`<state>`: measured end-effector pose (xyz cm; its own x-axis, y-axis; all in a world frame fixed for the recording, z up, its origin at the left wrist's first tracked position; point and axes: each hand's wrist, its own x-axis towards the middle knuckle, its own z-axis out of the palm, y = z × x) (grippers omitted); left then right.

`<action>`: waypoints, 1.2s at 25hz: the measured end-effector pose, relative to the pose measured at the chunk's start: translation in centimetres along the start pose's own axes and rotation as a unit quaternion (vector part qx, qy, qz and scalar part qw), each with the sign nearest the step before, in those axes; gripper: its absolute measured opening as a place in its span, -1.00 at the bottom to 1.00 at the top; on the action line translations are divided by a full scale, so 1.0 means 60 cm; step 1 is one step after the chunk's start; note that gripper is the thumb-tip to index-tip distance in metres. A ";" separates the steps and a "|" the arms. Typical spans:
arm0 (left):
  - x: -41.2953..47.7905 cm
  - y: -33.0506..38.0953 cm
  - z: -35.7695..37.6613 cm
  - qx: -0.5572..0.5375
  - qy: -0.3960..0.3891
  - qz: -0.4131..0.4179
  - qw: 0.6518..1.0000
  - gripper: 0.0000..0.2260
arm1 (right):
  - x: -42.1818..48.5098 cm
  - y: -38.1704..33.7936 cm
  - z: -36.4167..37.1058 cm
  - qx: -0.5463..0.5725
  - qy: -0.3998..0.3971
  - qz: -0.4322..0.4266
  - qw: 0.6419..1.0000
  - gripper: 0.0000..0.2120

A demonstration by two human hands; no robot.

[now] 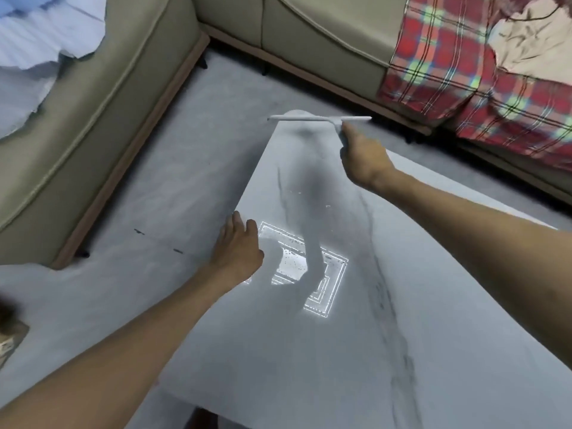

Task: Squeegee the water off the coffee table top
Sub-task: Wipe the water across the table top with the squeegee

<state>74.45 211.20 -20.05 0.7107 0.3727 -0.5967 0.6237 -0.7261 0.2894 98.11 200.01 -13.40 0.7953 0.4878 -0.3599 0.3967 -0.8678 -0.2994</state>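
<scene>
One squeegee over coffee table

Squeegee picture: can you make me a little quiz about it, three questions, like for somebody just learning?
1. True or false: the right hand grips the squeegee by its handle.
2. Where does the left hand rest? A, on the squeegee's blade; B, at the left edge of the coffee table; C, under the table.
3. Fill in the gap: the squeegee's blade is over the table's ____ end (near or far).
Key: 1 true; 2 B; 3 far.
</scene>
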 end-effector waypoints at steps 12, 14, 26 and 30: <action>0.058 -0.046 0.039 -0.009 -0.020 0.041 0.999 -0.66 | -0.058 0.016 0.063 -0.073 -0.076 -0.006 0.994 -0.39; 0.058 -0.044 0.042 -0.019 -0.023 0.044 0.999 -0.66 | -0.119 0.037 0.063 -0.074 -0.099 -0.017 0.992 -0.38; 0.064 -0.024 0.066 -0.005 -0.071 0.009 0.997 -0.58 | -0.016 0.078 0.033 -0.008 -0.055 0.099 0.994 -0.57; 0.062 -0.022 0.059 -0.008 -0.078 0.005 0.997 -0.60 | -0.134 0.108 0.069 -0.027 -0.101 0.079 0.991 -0.39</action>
<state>75.11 211.48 -25.28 0.6585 0.2700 -0.7025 0.6229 -0.7194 0.3074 92.37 190.84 -16.13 0.7438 0.3502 -0.5693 0.3035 -0.9358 -0.1791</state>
